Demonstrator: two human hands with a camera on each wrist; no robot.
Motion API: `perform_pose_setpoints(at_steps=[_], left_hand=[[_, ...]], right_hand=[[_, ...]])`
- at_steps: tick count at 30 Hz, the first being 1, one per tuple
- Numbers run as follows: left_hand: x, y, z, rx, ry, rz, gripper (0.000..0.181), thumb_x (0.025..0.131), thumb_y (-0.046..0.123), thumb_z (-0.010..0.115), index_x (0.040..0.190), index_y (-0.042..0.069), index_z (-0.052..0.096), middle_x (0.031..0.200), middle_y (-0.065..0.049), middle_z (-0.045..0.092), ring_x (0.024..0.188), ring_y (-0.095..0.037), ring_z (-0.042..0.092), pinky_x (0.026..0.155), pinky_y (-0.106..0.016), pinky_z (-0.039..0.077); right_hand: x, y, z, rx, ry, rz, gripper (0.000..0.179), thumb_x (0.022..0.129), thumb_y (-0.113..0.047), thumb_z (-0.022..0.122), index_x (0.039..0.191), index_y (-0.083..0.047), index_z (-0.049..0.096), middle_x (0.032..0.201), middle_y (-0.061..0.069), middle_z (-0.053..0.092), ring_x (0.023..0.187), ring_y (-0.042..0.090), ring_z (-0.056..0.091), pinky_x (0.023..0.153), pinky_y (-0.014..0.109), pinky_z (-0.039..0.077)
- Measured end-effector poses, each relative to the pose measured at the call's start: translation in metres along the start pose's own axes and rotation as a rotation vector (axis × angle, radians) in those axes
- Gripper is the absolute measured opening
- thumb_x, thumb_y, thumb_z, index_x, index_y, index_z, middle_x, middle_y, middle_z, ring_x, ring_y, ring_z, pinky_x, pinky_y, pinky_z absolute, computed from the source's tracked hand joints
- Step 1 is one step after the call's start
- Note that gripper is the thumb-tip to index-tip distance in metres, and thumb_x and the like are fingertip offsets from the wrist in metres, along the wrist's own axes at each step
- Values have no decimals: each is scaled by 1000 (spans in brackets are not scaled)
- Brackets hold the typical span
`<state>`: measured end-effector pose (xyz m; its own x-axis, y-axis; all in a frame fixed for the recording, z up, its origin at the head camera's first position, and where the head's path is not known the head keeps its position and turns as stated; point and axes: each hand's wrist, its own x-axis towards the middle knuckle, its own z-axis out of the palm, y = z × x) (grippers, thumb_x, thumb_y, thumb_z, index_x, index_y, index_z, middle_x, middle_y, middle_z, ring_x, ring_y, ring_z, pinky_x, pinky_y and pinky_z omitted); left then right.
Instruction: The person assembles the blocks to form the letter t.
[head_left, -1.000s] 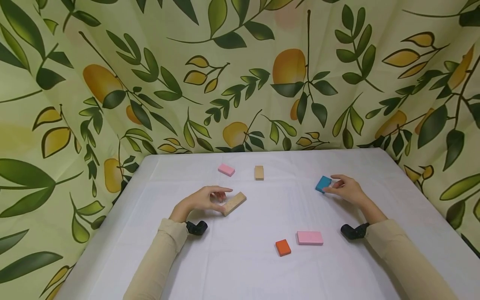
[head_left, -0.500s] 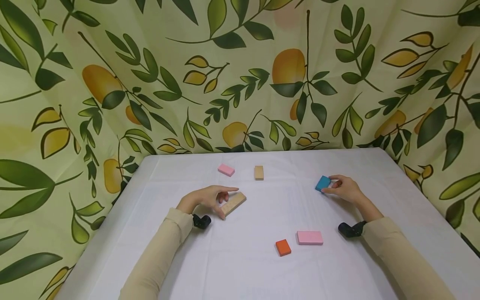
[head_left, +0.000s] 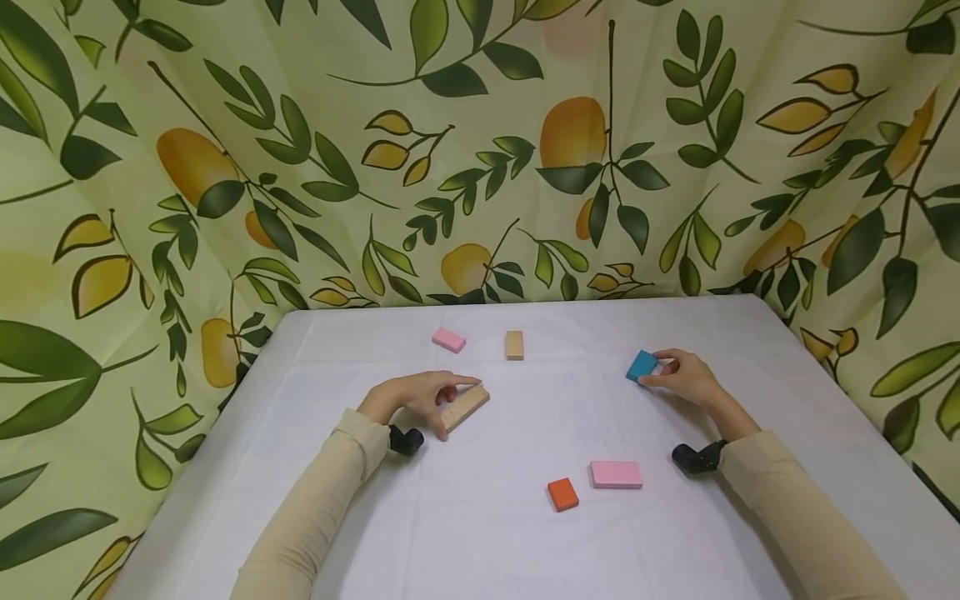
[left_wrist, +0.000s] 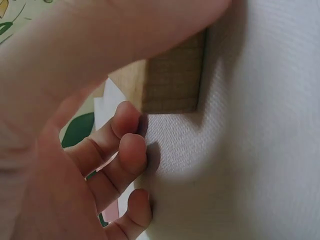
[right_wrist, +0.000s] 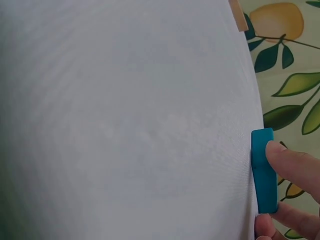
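Observation:
In the head view my left hand (head_left: 416, 396) spans a long plain wooden block (head_left: 467, 407) lying slantwise left of the middle. Its thumb is at the block's near end and its index finger reaches the far end. From the left wrist, the thumb crosses in front of the wooden block (left_wrist: 172, 82), hiding part of it; the other fingers curl below its edge. Over to the right, my right hand (head_left: 686, 377) pinches a blue block (head_left: 642, 366) by its right side. The right wrist view shows the thumb on the blue block (right_wrist: 264, 170), which stands close to the white cloth.
A small pink block (head_left: 448, 340) and a short wooden block (head_left: 513, 345) lie toward the back. Nearer the front are an orange block (head_left: 562, 494) and a larger pink block (head_left: 616, 474). A leaf-patterned curtain (head_left: 337, 242) hangs behind the white-covered table (head_left: 480, 533).
My left hand has shifted right, its index finger now stretching along to the long wooden block's far end. My right hand keeps its pinch on the blue block, nearly still.

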<state>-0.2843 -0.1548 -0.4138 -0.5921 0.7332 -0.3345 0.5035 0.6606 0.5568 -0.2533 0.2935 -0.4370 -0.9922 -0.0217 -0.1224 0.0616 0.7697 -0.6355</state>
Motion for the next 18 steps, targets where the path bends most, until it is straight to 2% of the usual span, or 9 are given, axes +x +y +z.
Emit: perform_pose_setpoints(at_steps=[9,14,18], left_hand=[[-2,0,3,-18,41,-5,97,62,14,90,145,10,40,90,-5,49,81,-10,41,71,-17,35],[-3,1,9,-18,102,34,94,61,15,91,142,5,43,89,-5,50,78,-10,41,69,-16,35],[-2,3,14,-24,164,67,93,60,17,91,140,3,44,89,-6,52,76,-11,43,68,-16,36]], right_hand=[[2,-1,0,-4,7,4,73,83,-32,74,134,11,46,80,7,48,73,17,43,61,26,35],[2,-2,-1,5,-12,50,75,83,-32,73,138,9,43,68,1,44,63,14,40,55,25,33],[2,-1,-1,14,-8,57,75,83,-32,74,138,9,43,60,-3,39,58,12,36,53,24,31]])
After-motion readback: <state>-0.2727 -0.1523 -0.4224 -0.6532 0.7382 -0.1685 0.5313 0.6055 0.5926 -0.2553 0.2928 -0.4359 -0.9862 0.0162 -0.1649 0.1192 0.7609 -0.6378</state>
